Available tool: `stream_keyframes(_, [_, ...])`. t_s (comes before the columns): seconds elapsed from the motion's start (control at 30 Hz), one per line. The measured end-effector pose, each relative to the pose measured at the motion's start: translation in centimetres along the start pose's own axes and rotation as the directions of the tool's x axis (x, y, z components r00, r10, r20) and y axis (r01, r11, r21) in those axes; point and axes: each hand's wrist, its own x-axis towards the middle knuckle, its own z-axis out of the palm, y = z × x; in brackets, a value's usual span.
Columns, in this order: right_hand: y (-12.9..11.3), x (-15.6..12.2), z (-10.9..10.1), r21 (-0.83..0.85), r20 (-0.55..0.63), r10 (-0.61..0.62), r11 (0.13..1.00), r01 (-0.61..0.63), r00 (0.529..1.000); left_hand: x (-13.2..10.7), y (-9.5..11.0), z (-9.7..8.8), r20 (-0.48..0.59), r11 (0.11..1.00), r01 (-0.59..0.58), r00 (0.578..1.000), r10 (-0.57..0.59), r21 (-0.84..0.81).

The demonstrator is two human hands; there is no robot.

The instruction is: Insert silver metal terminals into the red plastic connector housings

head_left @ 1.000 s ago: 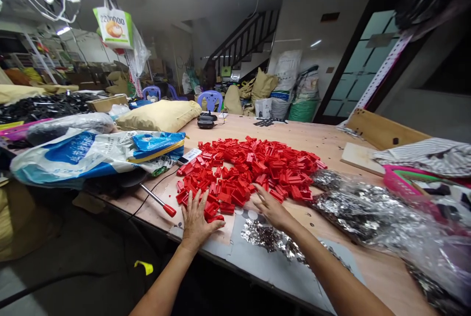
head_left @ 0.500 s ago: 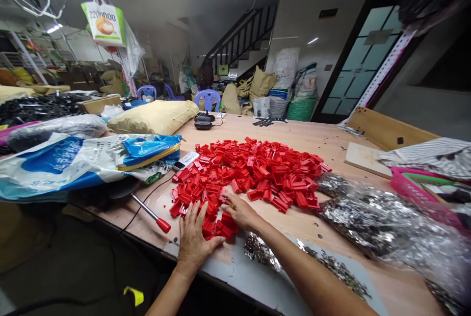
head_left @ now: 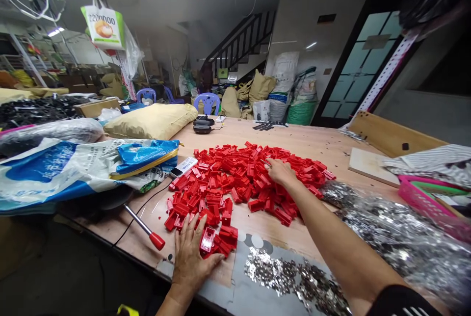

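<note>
A wide heap of small red plastic parts (head_left: 243, 173) covers the middle of the wooden table (head_left: 312, 142). My left hand (head_left: 189, 257) lies flat near the front edge, fingers spread, cupping a small cluster of red parts (head_left: 217, 240) against its thumb. My right hand (head_left: 279, 171) is stretched far into the middle of the heap, fingers curled down among the pieces; what they hold, if anything, is hidden. A patch of small shiny metal pieces (head_left: 290, 279) lies on grey sheet just right of my left hand.
A red-handled tool (head_left: 147, 230) and a black cable lie left of the heap. Printed sacks (head_left: 84, 164) and a tan sack (head_left: 154, 119) fill the left side. Clear bags of metal pieces (head_left: 390, 227) and a pink basket (head_left: 427, 200) sit on the right. A phone (head_left: 183, 165) lies by the heap.
My right hand left the near edge of the heap and reached forward into its middle. My left hand stayed flat, now with a small pulled-out cluster beside it.
</note>
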Motion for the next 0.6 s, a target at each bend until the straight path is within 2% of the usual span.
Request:
stream_keyframes(0.17, [-1.5,1.9,3.6,-0.022,0.118,-0.064,0.998,0.067,0.991,0.0,0.0,0.1,-0.011,1.0,-0.006,1.0,0.006,-0.013])
stream_keyframes(0.33, [-3.4,1.1,6.3,-0.013,0.202,-0.192,0.98,0.199,0.96,0.0,0.2,-0.1,-0.044,0.999,-0.03,0.999,0.028,-0.045])
stream_keyframes(0.43, [-4.5,0.0,7.1,0.019,0.249,-0.302,0.951,0.308,0.92,0.0,-0.1,0.0,-0.066,0.996,-0.06,0.996,0.056,-0.059])
stream_keyframes(0.6, [-6.9,-2.1,8.1,0.089,0.304,-0.488,0.87,0.485,0.819,0.0,-0.8,0.0,-0.066,0.99,-0.124,0.991,0.12,-0.072])
